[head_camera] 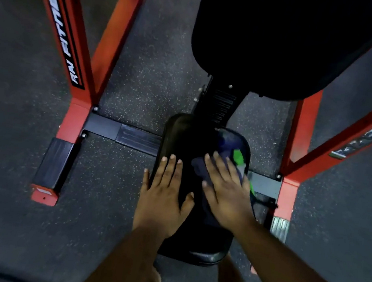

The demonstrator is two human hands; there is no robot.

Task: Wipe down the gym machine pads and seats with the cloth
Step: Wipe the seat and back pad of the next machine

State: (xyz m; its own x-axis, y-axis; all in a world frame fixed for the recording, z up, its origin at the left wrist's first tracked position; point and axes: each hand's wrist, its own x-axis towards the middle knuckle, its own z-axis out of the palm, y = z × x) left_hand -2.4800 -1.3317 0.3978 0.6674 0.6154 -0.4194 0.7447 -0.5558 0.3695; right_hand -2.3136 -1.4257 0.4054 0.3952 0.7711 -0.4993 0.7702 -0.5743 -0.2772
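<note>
**Both hands flat on the gym seat, cloth under the right one**

Looking straight down here. The black seat is sitting low between two red frame legs, and both hands are lying on it. The left hand is resting flat on the seat's left edge, fingers straight and spread, holding nothing. The right hand is pressing down on a dark cloth with its fingers laid out flat over it, not curled round it. The cloth is sitting on the right half of the seat, a green patch showing just past the fingertips.

Above the seat, a big black back pad is filling the top right. The left red frame leg is carrying a white-lettered sticker, the right one too. A black crossbar is running under the seat on the speckled rubber floor. No containers anywhere in view.
</note>
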